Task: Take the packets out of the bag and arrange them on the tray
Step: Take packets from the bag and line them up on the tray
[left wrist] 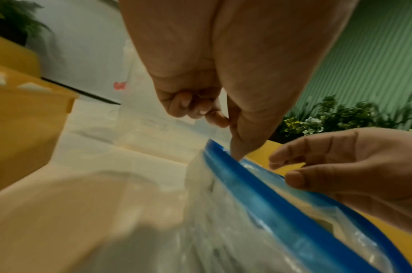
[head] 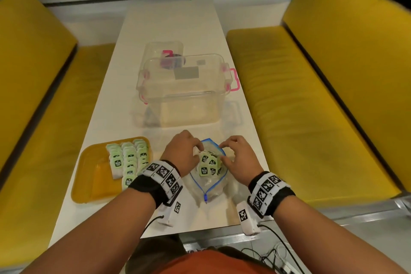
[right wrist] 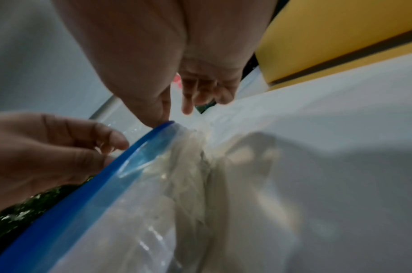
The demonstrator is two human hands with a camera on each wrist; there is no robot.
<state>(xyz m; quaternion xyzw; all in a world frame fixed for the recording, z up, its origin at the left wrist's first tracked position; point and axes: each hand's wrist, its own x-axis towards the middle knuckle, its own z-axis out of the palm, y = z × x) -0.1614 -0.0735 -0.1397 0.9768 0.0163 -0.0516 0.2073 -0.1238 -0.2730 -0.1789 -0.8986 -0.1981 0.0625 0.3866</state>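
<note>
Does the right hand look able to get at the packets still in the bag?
Probably yes. The bag lies on the table with its blue mouth spread wide, the packets exposed, and the right hand sits at the rim beside them.

The tray [head: 85, 176] lies left of the bag [head: 211, 189], packets [head: 209, 165] in both, a box [head: 184, 93] behind.

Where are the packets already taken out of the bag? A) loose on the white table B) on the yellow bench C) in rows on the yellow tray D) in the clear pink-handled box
C: the green packets lie in rows on the yellow tray, left of the bag, which still holds several more.
</note>
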